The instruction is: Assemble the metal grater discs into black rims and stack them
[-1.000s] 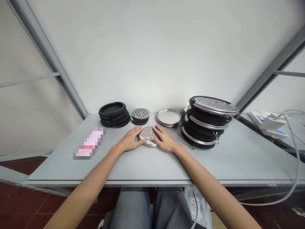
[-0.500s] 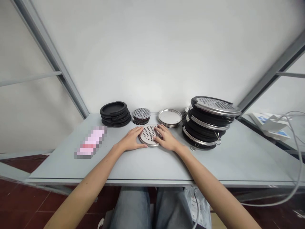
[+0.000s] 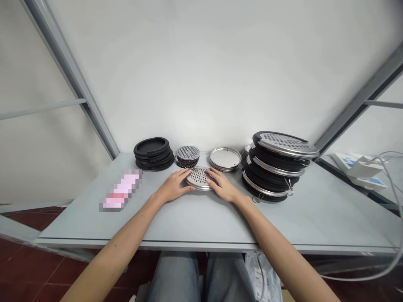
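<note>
Between my hands, near the middle of the table, is a round metal grater disc (image 3: 199,178) with rows of small holes and a raised silver rim. My left hand (image 3: 172,185) grips its left edge, fingers at the far side and thumb at the near side. On the right, my right hand (image 3: 223,184) is closed on the rim, with fingertips resting over the perforated face. Right behind sits a short stack of smaller discs (image 3: 188,153) with slanted slots. Beside that is a stack of shallow round metal trays (image 3: 225,157).
Black ring-shaped frames (image 3: 153,146) are piled at the back left. A tall leaning stack of black and silver assembled graters (image 3: 277,167) with wire clips stands at the right. A blurred pink item (image 3: 122,189) lies on the left. A white cable (image 3: 398,197) hangs over the right side.
The view has tipped up slightly. The grater disc looks narrower from front to back, its near edge a little higher in the picture. Both hands keep their hold on it.
</note>
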A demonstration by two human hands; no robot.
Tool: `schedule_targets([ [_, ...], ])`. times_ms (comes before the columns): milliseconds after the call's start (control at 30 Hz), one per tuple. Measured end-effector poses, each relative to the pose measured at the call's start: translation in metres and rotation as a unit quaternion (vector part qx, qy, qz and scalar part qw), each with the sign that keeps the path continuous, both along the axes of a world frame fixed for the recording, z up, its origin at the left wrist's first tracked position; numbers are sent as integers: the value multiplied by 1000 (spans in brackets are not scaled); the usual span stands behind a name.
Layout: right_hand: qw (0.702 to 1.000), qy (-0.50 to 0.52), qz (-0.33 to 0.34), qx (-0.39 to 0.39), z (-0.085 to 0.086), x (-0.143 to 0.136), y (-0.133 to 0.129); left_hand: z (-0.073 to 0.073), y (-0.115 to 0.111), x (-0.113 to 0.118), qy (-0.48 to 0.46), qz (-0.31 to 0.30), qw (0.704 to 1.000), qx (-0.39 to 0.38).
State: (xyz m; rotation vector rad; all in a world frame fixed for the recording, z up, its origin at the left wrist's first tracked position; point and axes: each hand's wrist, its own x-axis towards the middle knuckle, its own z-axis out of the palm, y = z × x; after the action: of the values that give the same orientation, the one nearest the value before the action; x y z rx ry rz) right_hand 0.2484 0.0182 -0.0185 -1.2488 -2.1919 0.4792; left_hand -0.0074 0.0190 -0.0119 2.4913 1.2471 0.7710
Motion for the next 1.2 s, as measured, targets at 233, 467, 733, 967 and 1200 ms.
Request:
schedule_targets([
  [233, 988, 90, 42, 118, 14, -1, -4, 3, 1, -1, -74, 46, 996, -6],
  [467, 981, 93, 49, 160, 12, 2, -1, 5, 1, -2, -86, 34, 996, -14],
  [733, 982, 82, 46, 166, 12, 1, -3, 6, 1, -1, -96, 12, 995, 9],
  [967, 982, 90, 53, 158, 20, -1, -7, 4, 1, -1, -64, -1, 998, 7],
  [1200, 981, 62, 98, 156, 17, -4, -9, 0, 0, -1, -30, -13, 999, 3],
])
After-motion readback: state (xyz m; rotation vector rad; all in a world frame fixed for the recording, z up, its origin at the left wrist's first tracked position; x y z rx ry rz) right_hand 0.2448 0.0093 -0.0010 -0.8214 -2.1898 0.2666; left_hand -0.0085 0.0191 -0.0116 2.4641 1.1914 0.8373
